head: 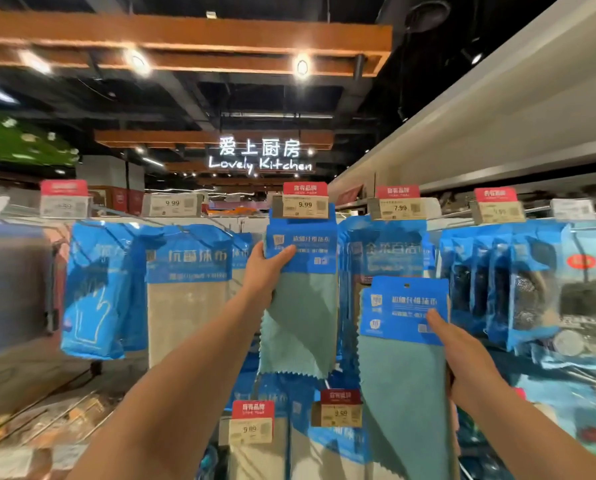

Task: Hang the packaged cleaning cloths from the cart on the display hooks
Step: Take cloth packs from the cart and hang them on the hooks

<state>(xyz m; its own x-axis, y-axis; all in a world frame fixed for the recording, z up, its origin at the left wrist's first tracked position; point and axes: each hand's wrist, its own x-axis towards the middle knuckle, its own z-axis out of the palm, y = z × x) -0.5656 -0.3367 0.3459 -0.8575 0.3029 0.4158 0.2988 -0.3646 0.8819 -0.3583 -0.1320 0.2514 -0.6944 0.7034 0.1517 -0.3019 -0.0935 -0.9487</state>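
Note:
My left hand (267, 266) grips a packaged teal cleaning cloth (301, 306) by its blue header card, raised right under the price tag of the middle display hook (305, 206). The top of that card is hidden behind the tag. My right hand (459, 355) holds a second packaged teal cloth (404, 341) by its right edge, lower and to the right, thumb on the blue card. Its hang hole at the top is free of any hook. The cart is out of view.
Packs with blue headers hang on hooks all along the rack: beige cloths (185, 306) at left, gloves (95, 292) further left, scouring pads (525, 292) at right. Price tags (397, 206) top each hook. A lower row of hooks with tags (253, 424) sits below my arms.

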